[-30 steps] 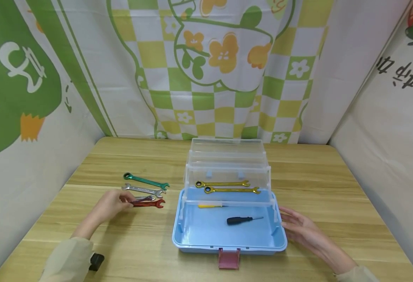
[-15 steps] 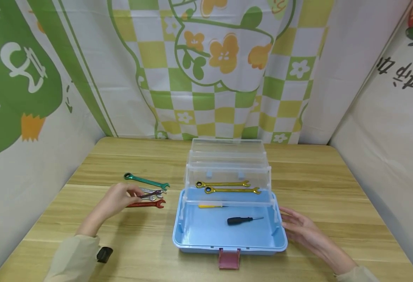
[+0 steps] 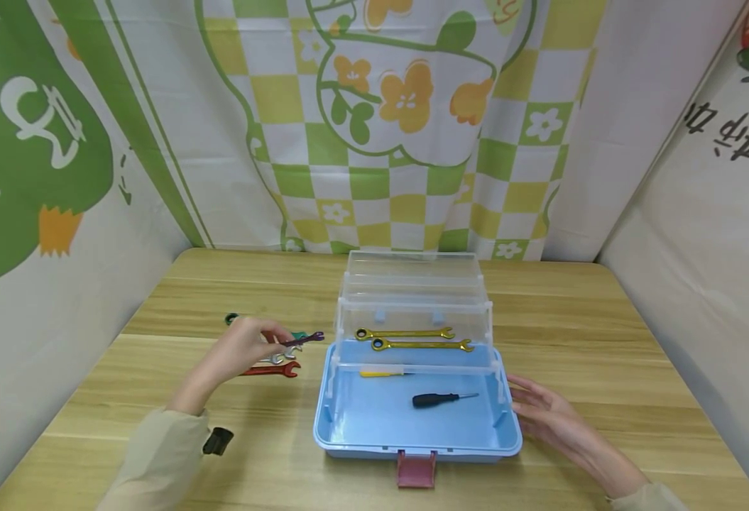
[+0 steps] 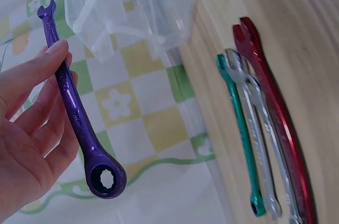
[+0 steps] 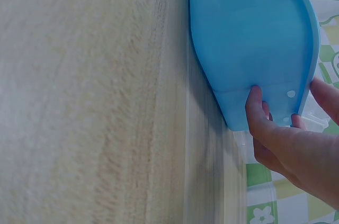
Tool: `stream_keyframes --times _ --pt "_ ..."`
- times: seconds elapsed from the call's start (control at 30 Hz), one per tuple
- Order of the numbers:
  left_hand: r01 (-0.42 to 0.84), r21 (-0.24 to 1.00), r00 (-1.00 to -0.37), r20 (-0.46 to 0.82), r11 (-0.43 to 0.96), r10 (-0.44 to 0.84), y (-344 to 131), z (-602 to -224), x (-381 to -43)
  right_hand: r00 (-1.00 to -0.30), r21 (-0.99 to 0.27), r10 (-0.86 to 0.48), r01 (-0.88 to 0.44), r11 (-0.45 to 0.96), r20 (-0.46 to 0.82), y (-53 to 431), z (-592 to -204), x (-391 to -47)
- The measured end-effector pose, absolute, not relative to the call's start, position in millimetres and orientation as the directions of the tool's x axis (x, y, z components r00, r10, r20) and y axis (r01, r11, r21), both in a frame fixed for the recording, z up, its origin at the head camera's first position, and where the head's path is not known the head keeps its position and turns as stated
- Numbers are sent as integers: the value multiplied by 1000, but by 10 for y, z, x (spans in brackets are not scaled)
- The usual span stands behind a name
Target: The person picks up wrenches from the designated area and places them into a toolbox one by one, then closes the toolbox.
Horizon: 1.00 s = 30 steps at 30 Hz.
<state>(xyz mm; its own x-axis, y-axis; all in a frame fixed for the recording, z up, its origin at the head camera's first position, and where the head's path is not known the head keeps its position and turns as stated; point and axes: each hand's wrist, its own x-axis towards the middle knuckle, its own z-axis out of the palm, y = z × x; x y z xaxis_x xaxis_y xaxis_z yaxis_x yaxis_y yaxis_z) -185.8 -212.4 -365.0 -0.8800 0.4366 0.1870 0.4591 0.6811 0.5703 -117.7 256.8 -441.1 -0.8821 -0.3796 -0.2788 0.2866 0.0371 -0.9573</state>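
My left hand (image 3: 230,353) pinches a purple ratcheting combination wrench (image 4: 77,110) between thumb and fingers, raised above the table. In the left wrist view its ring end points down and its open end up. Below lie a red wrench (image 4: 278,107), a green wrench (image 4: 241,134) and two silver wrenches, partly covered by the hand in the head view. My right hand (image 3: 556,419) rests its fairly straight fingers against the right outer wall of a light blue toolbox (image 3: 412,448), its thumb near the rim.
The toolbox's clear lid and trays (image 3: 412,284) stand raised at the back. Two gold wrenches (image 3: 422,345) lie in a tray; a black screwdriver (image 3: 434,400) and a yellow-handled tool (image 3: 380,373) lie inside the box. A pink latch (image 3: 415,470) hangs in front.
My left hand has lifted the purple wrench from among the others and carried it right and away from me, toward the toolbox. The right hand has stayed at the box.
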Motion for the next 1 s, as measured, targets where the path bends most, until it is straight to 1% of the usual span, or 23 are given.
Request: stream_keyframes --times 0.23,0.37,0.57,0.8,1.0 --pt "450 577 -878 144 682 457 -1911 -3536 -1923 -883 -956 -373 291 41 -284 2565 -4410 -1177" --pt "475 555 -866 156 683 475 -1793 -3486 -1962 -883 -956 -374 289 43 -284 2565 -4409 -1175" --pt "524 530 -835 165 667 525 -1651 -3435 -2013 -881 -955 -376 293 44 -288 2568 -4413 -1179" --pt "537 533 -817 135 654 561 -1446 -3356 -2054 -880 -955 -377 292 46 -287 2569 -4411 -1182" --pt "568 530 -783 112 630 612 -1282 -3309 -2119 -882 -957 -377 287 46 -283 2566 -4410 -1180"
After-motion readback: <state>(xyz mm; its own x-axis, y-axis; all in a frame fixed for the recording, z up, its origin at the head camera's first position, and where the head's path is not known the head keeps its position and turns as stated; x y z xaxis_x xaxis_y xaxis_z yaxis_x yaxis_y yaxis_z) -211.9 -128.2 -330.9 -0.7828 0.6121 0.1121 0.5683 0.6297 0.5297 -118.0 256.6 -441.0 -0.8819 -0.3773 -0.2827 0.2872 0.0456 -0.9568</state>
